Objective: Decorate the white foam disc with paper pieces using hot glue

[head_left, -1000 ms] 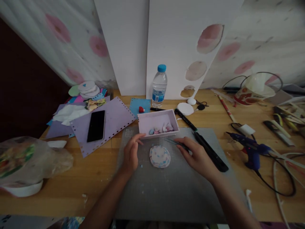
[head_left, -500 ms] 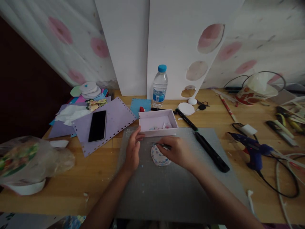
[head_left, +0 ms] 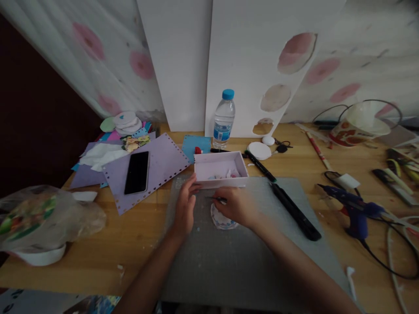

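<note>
My right hand (head_left: 237,205) pinches slim dark tweezers (head_left: 220,199), their tips pointing left. The hand hovers over or rests on a small round white piece with blue specks (head_left: 224,220), partly covering it; contact I cannot tell. Just behind sits a shallow white box (head_left: 221,182) with small pink, white and bluish bits (head_left: 228,174) inside. My left hand (head_left: 185,207) stands on edge at the box's near left corner, fingers stretched out and seemingly touching it, holding nothing. A grey cutting mat (head_left: 209,266) lies under both hands.
A black cutter-like tool (head_left: 296,212) and a dark pen (head_left: 262,165) lie right of the box. A water bottle (head_left: 224,122) stands behind it. On the left are a phone (head_left: 136,172) and a bagged bowl (head_left: 42,222); a blue glue gun (head_left: 355,209) with cable lies right.
The whole view has shifted slightly to the right. The tweezers' tips now point a little further left of the round piece. My left hand keeps its place by the box.
</note>
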`<act>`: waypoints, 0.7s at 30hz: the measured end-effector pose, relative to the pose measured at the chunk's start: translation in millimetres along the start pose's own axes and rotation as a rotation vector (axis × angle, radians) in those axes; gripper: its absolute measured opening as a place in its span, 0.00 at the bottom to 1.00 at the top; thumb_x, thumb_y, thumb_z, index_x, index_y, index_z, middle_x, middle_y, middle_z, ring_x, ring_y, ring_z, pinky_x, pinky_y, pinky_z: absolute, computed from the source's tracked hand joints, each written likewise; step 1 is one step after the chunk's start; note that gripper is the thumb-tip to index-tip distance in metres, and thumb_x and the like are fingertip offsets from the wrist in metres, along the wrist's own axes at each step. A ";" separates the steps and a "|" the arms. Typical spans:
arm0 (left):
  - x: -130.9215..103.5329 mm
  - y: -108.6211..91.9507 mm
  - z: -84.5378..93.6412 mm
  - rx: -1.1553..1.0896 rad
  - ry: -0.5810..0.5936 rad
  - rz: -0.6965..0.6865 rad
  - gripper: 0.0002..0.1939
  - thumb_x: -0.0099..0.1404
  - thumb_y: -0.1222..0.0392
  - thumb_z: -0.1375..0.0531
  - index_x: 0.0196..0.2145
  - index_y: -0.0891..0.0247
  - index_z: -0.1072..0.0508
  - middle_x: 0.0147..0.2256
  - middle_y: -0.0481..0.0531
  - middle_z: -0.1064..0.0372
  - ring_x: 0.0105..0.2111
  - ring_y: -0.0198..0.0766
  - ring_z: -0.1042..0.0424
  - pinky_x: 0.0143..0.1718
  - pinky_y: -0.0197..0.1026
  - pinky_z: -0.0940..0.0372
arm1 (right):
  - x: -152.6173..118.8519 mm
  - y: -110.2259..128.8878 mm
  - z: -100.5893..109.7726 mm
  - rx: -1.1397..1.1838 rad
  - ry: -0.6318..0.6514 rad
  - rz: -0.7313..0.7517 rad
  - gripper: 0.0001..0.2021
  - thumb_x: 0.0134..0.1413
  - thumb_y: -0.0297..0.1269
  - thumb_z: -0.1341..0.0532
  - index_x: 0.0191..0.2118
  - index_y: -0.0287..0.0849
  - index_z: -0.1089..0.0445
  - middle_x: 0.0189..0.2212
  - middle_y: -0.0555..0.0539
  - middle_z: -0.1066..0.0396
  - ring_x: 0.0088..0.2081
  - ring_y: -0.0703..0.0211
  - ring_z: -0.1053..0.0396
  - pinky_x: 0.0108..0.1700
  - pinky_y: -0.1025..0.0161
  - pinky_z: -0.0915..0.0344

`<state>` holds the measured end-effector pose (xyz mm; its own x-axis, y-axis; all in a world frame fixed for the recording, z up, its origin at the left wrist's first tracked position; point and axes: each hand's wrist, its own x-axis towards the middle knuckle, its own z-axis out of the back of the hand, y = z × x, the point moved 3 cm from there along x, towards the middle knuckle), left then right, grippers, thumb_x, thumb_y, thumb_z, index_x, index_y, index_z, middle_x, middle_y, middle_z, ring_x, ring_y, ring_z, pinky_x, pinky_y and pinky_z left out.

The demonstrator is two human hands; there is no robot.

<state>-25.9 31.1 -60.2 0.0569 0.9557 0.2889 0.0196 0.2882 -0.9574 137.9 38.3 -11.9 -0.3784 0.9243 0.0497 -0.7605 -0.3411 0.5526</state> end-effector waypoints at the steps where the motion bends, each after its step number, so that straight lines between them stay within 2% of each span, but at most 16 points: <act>1: -0.2 -0.8 0.8 0.005 -0.002 -0.003 0.24 0.69 0.47 0.50 0.58 0.57 0.38 0.63 0.59 0.47 0.50 0.46 0.32 0.51 0.50 0.37 | -1.7 -1.8 3.2 0.037 -0.019 -0.006 0.06 0.50 0.28 0.39 0.29 0.42 0.24 0.27 0.47 0.24 0.28 0.59 0.29 0.30 0.66 0.41; 4: -1.4 -6.2 5.8 0.045 -0.062 -0.048 0.19 0.68 0.50 0.48 0.52 0.59 0.33 0.57 0.59 0.41 0.46 0.44 0.31 0.45 0.46 0.34 | -9.1 -10.4 18.0 0.175 -0.110 -0.027 0.05 0.51 0.30 0.39 0.30 0.41 0.25 0.26 0.48 0.24 0.28 0.60 0.29 0.30 0.66 0.39; 7: -2.1 -11.6 8.1 0.161 -0.070 -0.074 0.11 0.68 0.55 0.48 0.41 0.62 0.29 0.40 0.54 0.33 0.38 0.39 0.32 0.40 0.41 0.35 | -20.9 -23.8 33.5 0.323 -0.214 -0.057 0.06 0.52 0.34 0.39 0.29 0.41 0.25 0.26 0.48 0.24 0.28 0.59 0.28 0.31 0.66 0.36; 9: -1.6 -13.1 4.2 0.247 0.040 -0.063 0.09 0.68 0.58 0.48 0.37 0.63 0.29 0.34 0.52 0.33 0.36 0.38 0.32 0.39 0.40 0.36 | -30.9 -36.2 39.5 0.401 -0.298 -0.118 0.07 0.51 0.37 0.37 0.29 0.42 0.24 0.26 0.48 0.23 0.28 0.59 0.28 0.30 0.65 0.35; 10: -1.4 -13.2 1.0 0.278 0.123 -0.058 0.08 0.67 0.59 0.47 0.37 0.62 0.29 0.35 0.52 0.33 0.37 0.39 0.32 0.39 0.40 0.36 | -36.2 -43.0 40.5 0.433 -0.340 -0.157 0.07 0.49 0.38 0.36 0.28 0.42 0.24 0.26 0.48 0.23 0.27 0.58 0.28 0.30 0.65 0.35; 12: -1.6 -13.0 -5.6 0.310 0.295 -0.054 0.10 0.65 0.61 0.45 0.44 0.62 0.29 0.41 0.55 0.31 0.41 0.40 0.31 0.41 0.41 0.34 | -45.6 -56.1 38.3 0.493 -0.399 -0.233 0.07 0.46 0.40 0.35 0.28 0.42 0.23 0.25 0.47 0.22 0.27 0.56 0.27 0.30 0.63 0.34; 14: -2.5 -12.6 -10.1 0.336 0.437 -0.047 0.17 0.64 0.62 0.43 0.51 0.60 0.31 0.50 0.57 0.32 0.48 0.43 0.32 0.47 0.44 0.35 | -52.5 -66.6 32.7 0.555 -0.421 -0.291 0.07 0.44 0.40 0.34 0.27 0.42 0.23 0.26 0.47 0.22 0.28 0.55 0.27 0.31 0.62 0.32; 17: -3.9 -13.1 -11.6 0.363 0.549 -0.035 0.19 0.64 0.63 0.42 0.53 0.58 0.30 0.52 0.56 0.30 0.52 0.45 0.32 0.54 0.49 0.38 | -57.2 -74.8 24.4 0.636 -0.419 -0.334 0.06 0.43 0.40 0.33 0.26 0.43 0.23 0.25 0.47 0.22 0.28 0.56 0.27 0.32 0.62 0.32; 21: -4.8 -16.5 -12.2 0.232 0.626 -0.032 0.11 0.66 0.63 0.45 0.40 0.62 0.23 0.40 0.55 0.23 0.44 0.42 0.26 0.50 0.46 0.35 | -57.7 -74.7 20.7 0.704 -0.428 -0.327 0.06 0.43 0.40 0.33 0.26 0.43 0.23 0.25 0.48 0.23 0.28 0.57 0.28 0.32 0.63 0.32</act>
<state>-14.3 21.0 -45.7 0.6295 0.7516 0.1972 -0.1804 0.3881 -0.9038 227.4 14.0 -38.8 0.1388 0.9899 0.0285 -0.2411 0.0059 0.9705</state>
